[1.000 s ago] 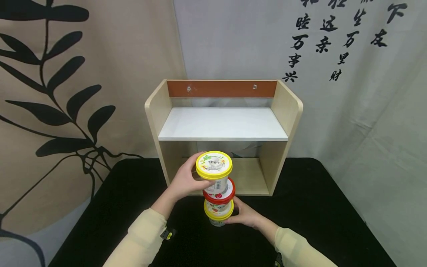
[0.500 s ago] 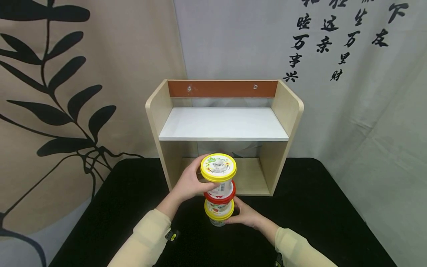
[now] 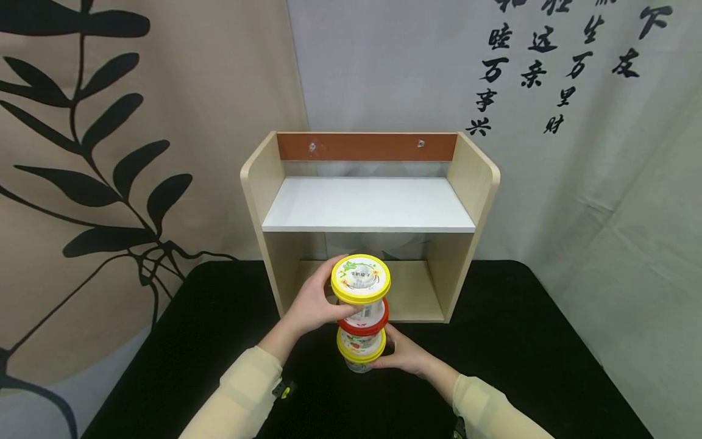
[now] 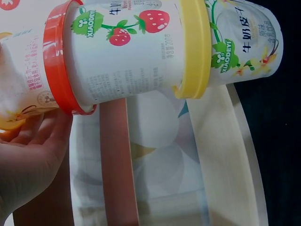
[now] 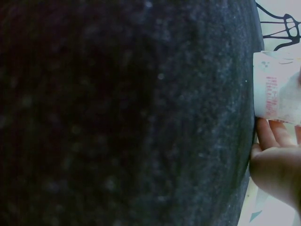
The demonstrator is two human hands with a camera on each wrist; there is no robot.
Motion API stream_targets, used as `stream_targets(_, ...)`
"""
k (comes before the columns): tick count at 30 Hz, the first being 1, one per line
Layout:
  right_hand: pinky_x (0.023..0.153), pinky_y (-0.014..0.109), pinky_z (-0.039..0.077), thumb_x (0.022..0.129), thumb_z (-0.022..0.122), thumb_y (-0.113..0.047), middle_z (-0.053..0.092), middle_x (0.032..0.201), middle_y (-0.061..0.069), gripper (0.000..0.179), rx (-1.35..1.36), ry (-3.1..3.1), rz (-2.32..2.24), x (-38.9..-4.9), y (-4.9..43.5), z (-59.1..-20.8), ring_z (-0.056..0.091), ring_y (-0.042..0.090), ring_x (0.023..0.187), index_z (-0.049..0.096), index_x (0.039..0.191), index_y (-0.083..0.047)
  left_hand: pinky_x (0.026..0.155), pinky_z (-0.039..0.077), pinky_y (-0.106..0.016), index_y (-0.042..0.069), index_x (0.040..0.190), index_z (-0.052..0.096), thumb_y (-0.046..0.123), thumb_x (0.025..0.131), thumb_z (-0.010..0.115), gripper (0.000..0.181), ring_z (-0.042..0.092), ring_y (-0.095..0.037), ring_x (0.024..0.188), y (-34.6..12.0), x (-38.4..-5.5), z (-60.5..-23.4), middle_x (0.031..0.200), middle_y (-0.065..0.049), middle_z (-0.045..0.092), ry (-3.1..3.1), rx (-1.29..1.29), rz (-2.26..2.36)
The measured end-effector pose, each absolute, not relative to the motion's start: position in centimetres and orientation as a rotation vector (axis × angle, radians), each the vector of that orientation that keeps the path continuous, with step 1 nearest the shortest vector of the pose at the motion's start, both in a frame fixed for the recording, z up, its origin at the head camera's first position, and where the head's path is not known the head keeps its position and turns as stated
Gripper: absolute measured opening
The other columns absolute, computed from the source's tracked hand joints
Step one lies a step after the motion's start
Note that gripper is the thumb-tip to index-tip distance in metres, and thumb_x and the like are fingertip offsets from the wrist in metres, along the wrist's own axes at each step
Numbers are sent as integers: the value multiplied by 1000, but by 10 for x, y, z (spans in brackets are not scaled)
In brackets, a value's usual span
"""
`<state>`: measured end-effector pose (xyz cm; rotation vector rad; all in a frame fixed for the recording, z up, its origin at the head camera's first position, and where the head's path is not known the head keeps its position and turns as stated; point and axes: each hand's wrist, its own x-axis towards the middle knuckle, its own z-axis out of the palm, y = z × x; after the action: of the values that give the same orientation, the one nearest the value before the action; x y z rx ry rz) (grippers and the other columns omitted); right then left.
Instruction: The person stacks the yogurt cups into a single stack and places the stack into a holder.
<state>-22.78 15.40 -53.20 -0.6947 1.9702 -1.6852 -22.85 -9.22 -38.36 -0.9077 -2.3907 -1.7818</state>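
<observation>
Three snack tubs stand stacked in front of the shelf in the head view. My left hand (image 3: 315, 305) grips the top tub (image 3: 361, 277), which has a yellow lid, thumb across its near side. Under it comes the red-lidded tub (image 4: 127, 56), printed with strawberries. At the base is another yellow-lidded tub (image 4: 244, 42), and my right hand (image 3: 406, 353) holds it from the right with thumb and fingers. In the left wrist view the top tub's bottom sits right at the red lid (image 4: 56, 52). The right wrist view catches part of a white tub (image 5: 273, 89) above curled fingers.
A small two-level wooden shelf with a white board (image 3: 367, 204) stands behind the stack. Both levels face me. Black cloth (image 3: 521, 341) covers the table. Curtains with a leaf print and black writing (image 3: 540, 73) hang behind.
My left hand has brought the top tub slightly right and down, more squarely over the red-lidded one. My right hand and the lower tubs have stayed nearly still.
</observation>
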Motion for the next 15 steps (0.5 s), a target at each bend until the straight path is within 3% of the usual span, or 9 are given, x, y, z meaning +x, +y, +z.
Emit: stream_targets(15,109,58,33,85,75,-12,46,146,11,79,-668,1968,-1693,-226,154,-530,42,34,134,31,151,-16,96,51,-47,13,149,35,6,75,84,89,55,-27,118,-93,-229,-390,139,-8,49,-2334,-920,-1815)
